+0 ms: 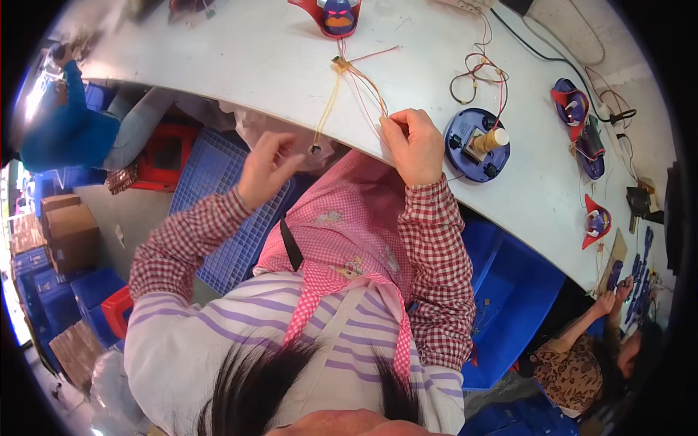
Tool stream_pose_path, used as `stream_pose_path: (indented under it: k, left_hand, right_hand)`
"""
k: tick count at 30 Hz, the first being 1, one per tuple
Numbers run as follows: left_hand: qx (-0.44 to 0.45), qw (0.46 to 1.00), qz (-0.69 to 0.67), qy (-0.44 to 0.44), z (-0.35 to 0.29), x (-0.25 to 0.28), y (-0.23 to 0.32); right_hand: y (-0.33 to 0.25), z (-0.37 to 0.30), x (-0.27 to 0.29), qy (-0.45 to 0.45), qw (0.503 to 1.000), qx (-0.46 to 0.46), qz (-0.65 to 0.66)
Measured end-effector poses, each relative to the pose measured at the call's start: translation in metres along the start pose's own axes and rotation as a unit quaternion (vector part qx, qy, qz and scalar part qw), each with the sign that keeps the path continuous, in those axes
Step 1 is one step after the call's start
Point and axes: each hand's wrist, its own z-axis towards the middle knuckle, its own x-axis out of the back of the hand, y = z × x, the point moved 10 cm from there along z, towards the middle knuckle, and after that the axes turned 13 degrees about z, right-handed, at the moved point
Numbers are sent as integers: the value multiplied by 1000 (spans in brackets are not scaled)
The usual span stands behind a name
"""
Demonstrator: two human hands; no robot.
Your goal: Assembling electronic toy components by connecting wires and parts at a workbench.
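My right hand (416, 147) is closed at the front edge of the white table, thumb and fingertips pinching thin red and brown wires (369, 86). These wires run back to a small brownish electronic part (339, 64) near the purple and red toy head (339, 18). Yellow wires (331, 102) hang from that same part over the table edge, with a small dark component (314, 150) at their lower end. Beside this component, my left hand (267, 171) is open, fingers and thumb apart and holding nothing visible.
Right of my right hand lies a round blue base (465, 156) with a cream cylinder and coiled wires. More toy heads (571, 105) lie farther right on the table (247, 58). Blue crates (502, 291) stand below. Co-workers sit at left (73, 138) and lower right (571, 370).
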Motion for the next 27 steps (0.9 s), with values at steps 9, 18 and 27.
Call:
stream_pose_path:
  k: [9, 18, 27]
  left_hand:
    - [191, 881, -430, 44, -5, -68, -4]
    - [179, 781, -593, -83, 24, -54, 70]
    - [43, 946, -321, -1, 56, -11, 89]
  right_hand:
    - [-9, -4, 6, 91, 986, 133, -47]
    - [-8, -8, 18, 105, 991, 85, -11]
    - [-39, -25, 17, 190, 956, 194, -108]
